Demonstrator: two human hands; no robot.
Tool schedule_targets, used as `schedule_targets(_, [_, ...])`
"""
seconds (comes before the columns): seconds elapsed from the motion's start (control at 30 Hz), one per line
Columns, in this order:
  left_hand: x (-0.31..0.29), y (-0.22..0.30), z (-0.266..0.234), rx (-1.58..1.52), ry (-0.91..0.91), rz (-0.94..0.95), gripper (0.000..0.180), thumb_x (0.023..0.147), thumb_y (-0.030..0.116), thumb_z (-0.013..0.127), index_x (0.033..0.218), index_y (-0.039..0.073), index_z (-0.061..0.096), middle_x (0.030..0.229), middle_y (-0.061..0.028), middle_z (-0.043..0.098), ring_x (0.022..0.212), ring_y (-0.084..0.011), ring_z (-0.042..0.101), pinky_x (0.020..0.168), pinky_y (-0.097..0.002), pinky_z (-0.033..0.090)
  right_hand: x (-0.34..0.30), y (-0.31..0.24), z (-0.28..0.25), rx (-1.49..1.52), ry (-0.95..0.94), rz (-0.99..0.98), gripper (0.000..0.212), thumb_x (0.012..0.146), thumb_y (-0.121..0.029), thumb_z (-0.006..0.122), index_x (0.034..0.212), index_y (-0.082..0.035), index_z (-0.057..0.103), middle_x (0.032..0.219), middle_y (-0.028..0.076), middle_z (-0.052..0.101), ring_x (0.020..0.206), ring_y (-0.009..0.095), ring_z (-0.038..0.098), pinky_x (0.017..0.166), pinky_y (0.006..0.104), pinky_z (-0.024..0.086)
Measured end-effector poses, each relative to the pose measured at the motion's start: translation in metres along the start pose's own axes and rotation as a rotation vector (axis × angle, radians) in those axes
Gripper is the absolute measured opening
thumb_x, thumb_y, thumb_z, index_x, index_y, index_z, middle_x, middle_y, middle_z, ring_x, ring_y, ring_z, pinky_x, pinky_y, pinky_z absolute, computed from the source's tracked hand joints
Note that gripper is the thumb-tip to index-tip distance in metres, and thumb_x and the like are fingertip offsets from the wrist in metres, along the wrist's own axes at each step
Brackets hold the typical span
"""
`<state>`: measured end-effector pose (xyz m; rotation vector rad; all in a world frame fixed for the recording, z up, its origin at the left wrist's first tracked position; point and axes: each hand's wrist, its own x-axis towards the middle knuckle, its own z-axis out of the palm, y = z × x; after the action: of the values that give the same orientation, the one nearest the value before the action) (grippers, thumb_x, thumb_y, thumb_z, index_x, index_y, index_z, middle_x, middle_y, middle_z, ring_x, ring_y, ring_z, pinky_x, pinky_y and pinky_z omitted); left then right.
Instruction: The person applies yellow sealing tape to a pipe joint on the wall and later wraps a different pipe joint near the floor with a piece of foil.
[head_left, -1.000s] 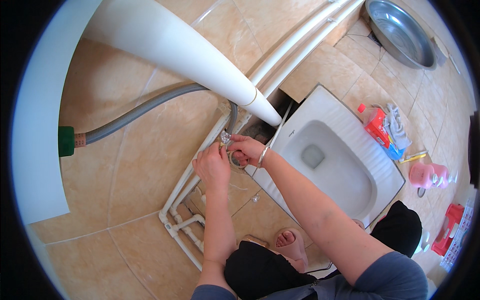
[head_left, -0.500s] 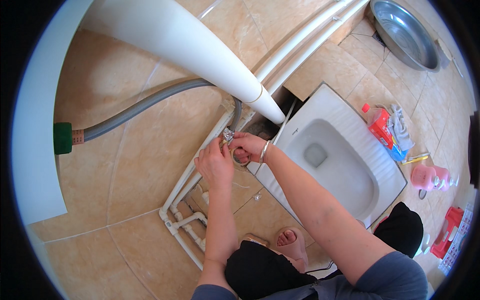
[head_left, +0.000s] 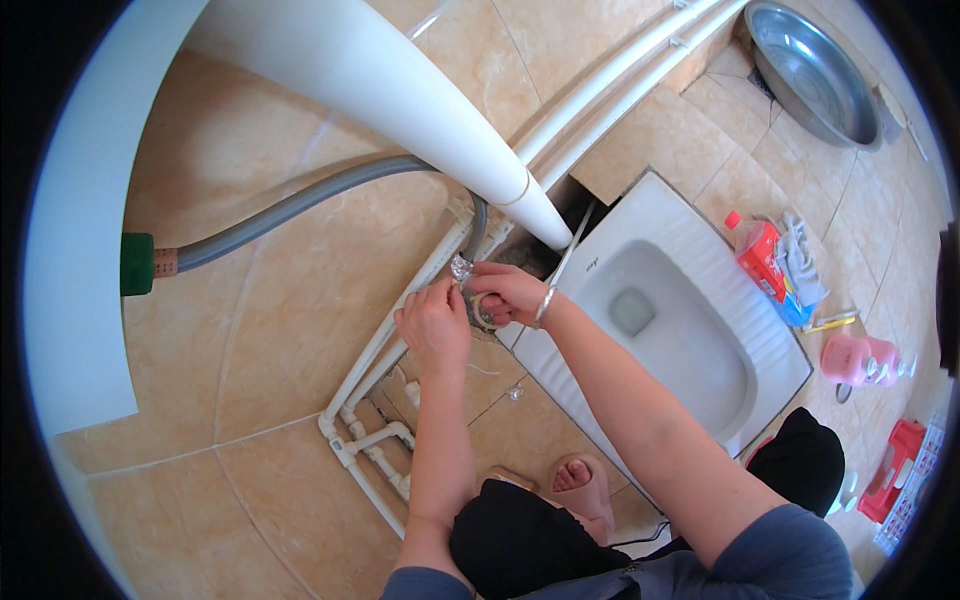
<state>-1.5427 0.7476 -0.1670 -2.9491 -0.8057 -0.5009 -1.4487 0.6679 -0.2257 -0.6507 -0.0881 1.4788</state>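
A grey corrugated hose (head_left: 345,183) bends down behind the thick white pipe to a crumpled piece of silver foil (head_left: 461,267) at my fingertips. My right hand (head_left: 516,296), with a bracelet at the wrist, is closed around a ring-shaped roll of tape (head_left: 484,316). Its upper fingers reach to the foil. Just left of it, my left hand (head_left: 436,322) has its fingers bent together in a pinch right below the foil. What lies between those fingertips is hidden.
A white squat toilet (head_left: 690,330) lies right of my hands. The thick white pipe (head_left: 400,95) slants above them, and thin white pipes (head_left: 385,340) run along the wall at left. A red bottle (head_left: 762,262), a cloth (head_left: 797,260) and a metal basin (head_left: 815,75) are farther right.
My right hand has shifted slightly right and turned, so more of the tape roll shows. The left hand stays almost in place by the foil. The view has shifted a little.
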Motion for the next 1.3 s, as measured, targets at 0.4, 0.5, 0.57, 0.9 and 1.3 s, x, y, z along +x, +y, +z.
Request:
schedule_targets(0.4, [-0.007, 0.012, -0.032, -0.637, -0.325, -0.285, 0.015, 0.078, 0.020, 0.058, 0.083, 0.006, 0.062, 0.069, -0.0008, 0.060, 0.056, -0.0133, 0.051, 0.052, -0.0262, 0.038, -0.055, -0.008, 0.017, -0.240, 0.119, -0.275, 0.051, 0.092, -0.044, 0.021, 0.125, -0.009, 0.038, 0.053, -0.005, 0.026, 0.046, 0.007, 0.022, 0.044, 0.0214, 0.023])
schedule_targets(0.5, [-0.008, 0.010, -0.036, -0.927, -0.566, -0.405, 0.022, 0.081, 0.024, 0.058, 0.085, 0.003, 0.062, 0.067, -0.0003, 0.059, 0.053, -0.0089, 0.050, 0.049, -0.0221, 0.038, -0.063, -0.010, 0.025, -0.383, 0.145, -0.364, 0.050, 0.091, -0.044, 0.024, 0.123, -0.009, 0.040, 0.054, -0.005, 0.029, 0.048, 0.006, 0.027, 0.046, 0.0206, 0.027])
schedule_targets(0.57, [-0.010, 0.020, -0.040, -1.054, -0.646, -0.501, 0.022, 0.081, 0.023, 0.059, 0.085, 0.001, 0.061, 0.066, 0.0000, 0.058, 0.054, -0.0071, 0.050, 0.048, -0.0206, 0.039, -0.063, -0.006, 0.021, -0.423, 0.165, -0.383, 0.048, 0.091, -0.043, 0.027, 0.121, -0.009, 0.041, 0.056, -0.005, 0.033, 0.050, 0.006, 0.033, 0.048, 0.0210, 0.032])
schedule_targets(0.9, [-0.029, 0.025, -0.024, -0.984, -0.316, -0.445, 0.011, 0.075, 0.007, 0.061, 0.084, -0.001, 0.062, 0.064, -0.0026, 0.060, 0.054, -0.0069, 0.053, 0.046, -0.0202, 0.040, -0.075, 0.013, 0.018, -1.406, 0.437, -0.869, 0.025, 0.083, -0.027, 0.046, 0.102, -0.013, 0.051, 0.069, 0.010, 0.060, 0.062, 0.027, 0.057, 0.065, 0.0351, 0.043])
schedule_targets(1.3, [-0.032, 0.025, -0.040, -0.435, 0.050, 0.058, 0.005, 0.071, 0.010, 0.062, 0.074, 0.007, 0.061, 0.066, -0.0055, 0.055, 0.061, -0.0180, 0.049, 0.055, -0.0294, 0.040, -0.093, 0.007, 0.034, -1.495, 0.440, -0.271, 0.030, 0.082, -0.039, 0.045, 0.108, -0.025, 0.052, 0.078, 0.008, 0.062, 0.072, 0.028, 0.059, 0.061, 0.0373, 0.047])
